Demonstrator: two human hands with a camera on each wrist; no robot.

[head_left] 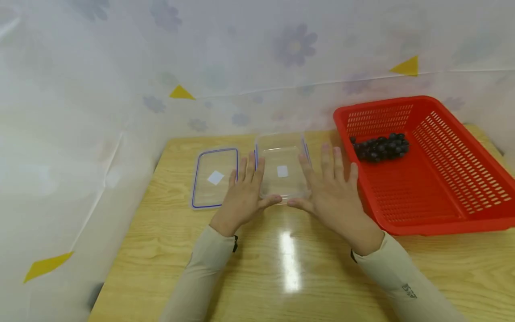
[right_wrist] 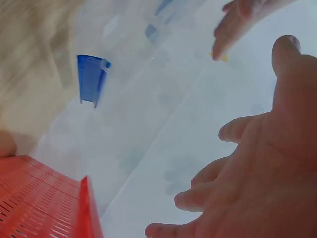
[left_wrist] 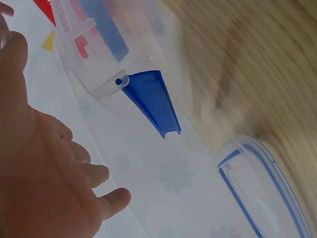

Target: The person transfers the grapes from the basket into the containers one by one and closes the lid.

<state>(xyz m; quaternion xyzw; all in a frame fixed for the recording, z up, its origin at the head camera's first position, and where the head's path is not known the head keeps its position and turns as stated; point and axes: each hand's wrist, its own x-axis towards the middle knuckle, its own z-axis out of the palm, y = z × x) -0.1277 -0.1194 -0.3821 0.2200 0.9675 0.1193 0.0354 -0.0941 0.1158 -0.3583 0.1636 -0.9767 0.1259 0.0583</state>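
A clear plastic food container (head_left: 277, 156) with blue side clips stands on the table, a white square label on its bottom. To its left lies the clear lid (head_left: 209, 179) with a blue seal and its own white label. My left hand (head_left: 243, 197) spreads its fingers over the gap between lid and container, holding nothing. Over the container's right side my right hand (head_left: 334, 197) spreads its fingers too, also without anything in it. The thumbs point at each other across the container's near edge. In the left wrist view a blue clip (left_wrist: 153, 101) hangs open on the container wall.
A red plastic basket (head_left: 426, 219) with slotted walls stands to the right, close by the right hand. A bunch of dark grapes (head_left: 382, 147) lies in its far left part. Behind the wooden table (head_left: 161, 264) hangs a flower-patterned sheet (head_left: 257, 53) with yellow tape pieces.
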